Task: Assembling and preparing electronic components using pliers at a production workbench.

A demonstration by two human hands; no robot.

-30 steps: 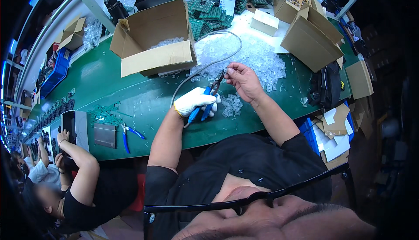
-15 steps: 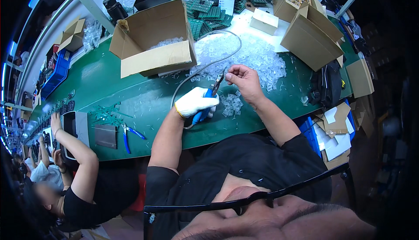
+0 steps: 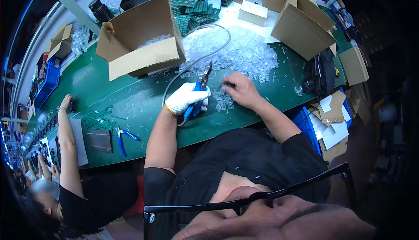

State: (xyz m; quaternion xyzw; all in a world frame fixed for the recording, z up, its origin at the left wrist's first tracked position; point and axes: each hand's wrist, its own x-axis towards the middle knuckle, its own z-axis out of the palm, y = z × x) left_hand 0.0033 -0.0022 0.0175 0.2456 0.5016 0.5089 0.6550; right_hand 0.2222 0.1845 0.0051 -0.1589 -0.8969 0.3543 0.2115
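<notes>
My left hand (image 3: 187, 98), in a white glove with a yellow cuff, grips a blue-handled cutter (image 3: 198, 93) with dark jaws pointing up and a grey hose (image 3: 192, 63) trailing from it. My bare right hand (image 3: 238, 89) rests palm down on the green table (image 3: 131, 104), fingers on a small heap of clear plastic parts (image 3: 223, 101) just right of the cutter. A much larger spread of clear plastic parts (image 3: 244, 52) lies beyond both hands.
An open cardboard box (image 3: 139, 39) holding clear parts stands at back left; more boxes (image 3: 301, 19) at back right. Green circuit boards (image 3: 196, 4) are stacked behind. A person at left reaches an arm (image 3: 65, 126) over the table near blue-handled pliers (image 3: 122, 137). A black bag (image 3: 321, 72) sits at right.
My right hand has dropped from near the cutter's jaws down onto the small heap of clear parts. The person at left has stretched an arm farther across the table.
</notes>
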